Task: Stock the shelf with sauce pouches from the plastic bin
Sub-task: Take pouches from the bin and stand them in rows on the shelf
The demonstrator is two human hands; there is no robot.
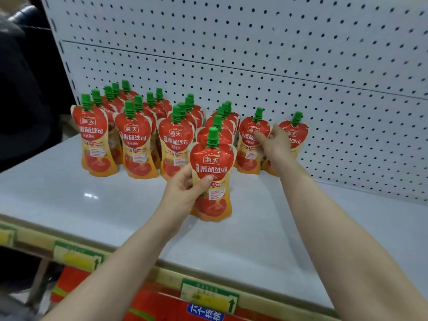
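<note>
Left hand (185,186) clamped on front pouch (212,174), upright mid-shelf (69,193); right hand (274,141) fingers pinching a back pouch (251,144) near the pegboard (254,54), another pouch (295,133) just beside; rows (129,126) toward shelf's back left

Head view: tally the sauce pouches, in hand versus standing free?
Front pouch gripped by left hand: 1
Pouches touching right hand: 2
Free-standing pouches, counted by caps: 17 (rear caps overlap, approximate)
Total: 20
</note>
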